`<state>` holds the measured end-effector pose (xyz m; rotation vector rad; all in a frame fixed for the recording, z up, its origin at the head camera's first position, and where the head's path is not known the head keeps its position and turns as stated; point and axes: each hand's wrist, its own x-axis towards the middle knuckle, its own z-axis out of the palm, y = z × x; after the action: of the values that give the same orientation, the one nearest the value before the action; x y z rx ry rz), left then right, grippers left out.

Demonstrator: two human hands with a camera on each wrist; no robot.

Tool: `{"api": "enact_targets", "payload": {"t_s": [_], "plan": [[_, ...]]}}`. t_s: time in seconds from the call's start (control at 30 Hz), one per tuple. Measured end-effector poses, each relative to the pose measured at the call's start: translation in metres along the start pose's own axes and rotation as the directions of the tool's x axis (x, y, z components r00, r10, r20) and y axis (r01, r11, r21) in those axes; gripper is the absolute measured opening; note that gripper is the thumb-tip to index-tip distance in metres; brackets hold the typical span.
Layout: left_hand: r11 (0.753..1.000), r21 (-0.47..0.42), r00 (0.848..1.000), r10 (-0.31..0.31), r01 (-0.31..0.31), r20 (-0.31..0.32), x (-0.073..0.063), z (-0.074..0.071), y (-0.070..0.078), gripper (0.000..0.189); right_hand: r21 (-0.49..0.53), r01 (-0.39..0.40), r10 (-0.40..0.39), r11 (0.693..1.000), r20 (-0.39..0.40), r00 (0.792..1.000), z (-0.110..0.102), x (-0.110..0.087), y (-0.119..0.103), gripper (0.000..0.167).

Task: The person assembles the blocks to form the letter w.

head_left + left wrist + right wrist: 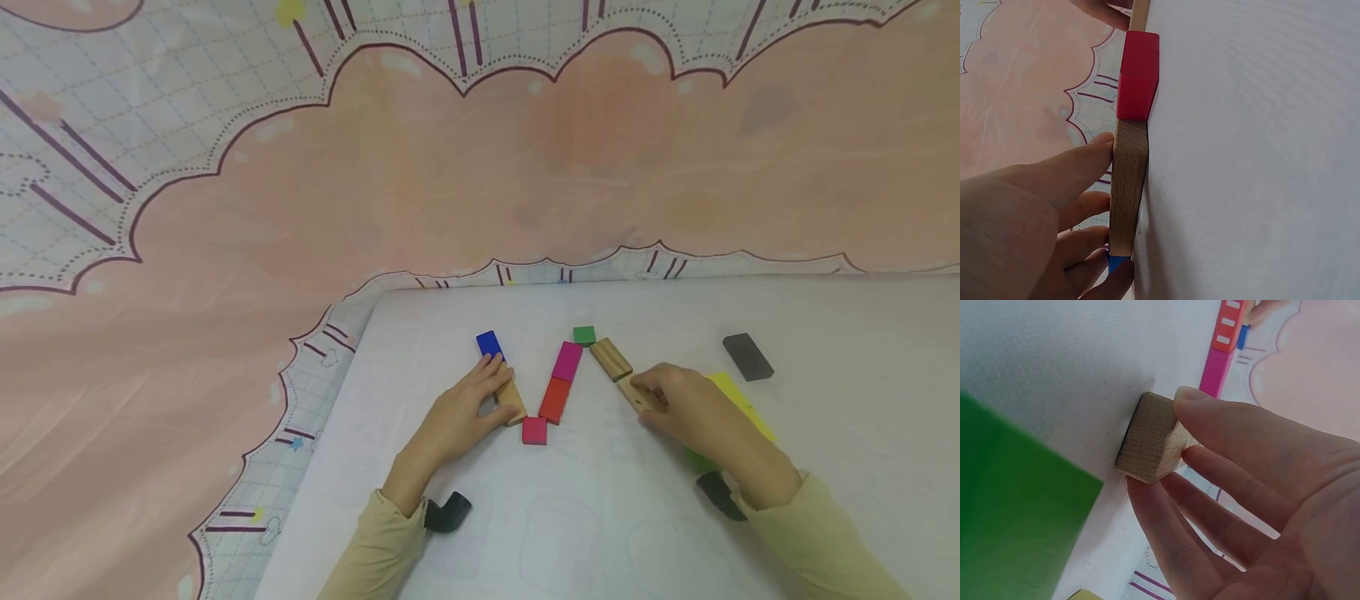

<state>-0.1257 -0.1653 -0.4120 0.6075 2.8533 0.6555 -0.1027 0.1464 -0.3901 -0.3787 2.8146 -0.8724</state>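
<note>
My left hand [465, 408] lies over a wooden block [512, 402], its fingertips reaching the blue block [487, 343] at the far end. In the left wrist view its thumb touches the block by the small red block [1139, 75]. My right hand [686, 408] pinches another wooden block [1147, 434] between thumb and fingers, low at the white surface. That block's end meets a grooved wooden block [611, 358]. A zigzag row runs between the hands: the small red block, a longer red block [555, 400], a magenta block [567, 362] and a green block [584, 336].
A dark grey block [747, 357] lies at the right on the white table [600, 533]. Partly behind my right wrist are a yellow block [738, 400] and a larger green block [701, 461]. A patterned pinkish cloth [525, 175] hangs behind the table's far edge.
</note>
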Motion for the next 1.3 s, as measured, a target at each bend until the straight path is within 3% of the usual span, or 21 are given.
{"api": "enact_targets", "payload": {"t_s": [0.57, 0.93, 1.3], "plan": [[1.0, 0.006, 1.0, -0.01, 0.01, -0.009, 0.002, 0.001, 0.002, 0.062, 0.007, -0.012, 0.012, 1.0, -0.021, 1.0, 0.002, 0.0, 0.001, 0.042], [0.998, -0.009, 0.997, 0.056, -0.057, -0.058, 0.003, -0.003, 0.01, 0.053, 0.014, -0.026, 0.027, 1.0, -0.021, 0.999, 0.003, -0.002, 0.001, 0.042], [0.99, -0.015, 0.989, 0.138, -0.137, 0.058, 0.009, 0.003, 0.034, 0.055, 0.019, -0.007, 0.007, 1.0, -0.027, 1.0, 0.002, -0.001, 0.002, 0.042]]}}
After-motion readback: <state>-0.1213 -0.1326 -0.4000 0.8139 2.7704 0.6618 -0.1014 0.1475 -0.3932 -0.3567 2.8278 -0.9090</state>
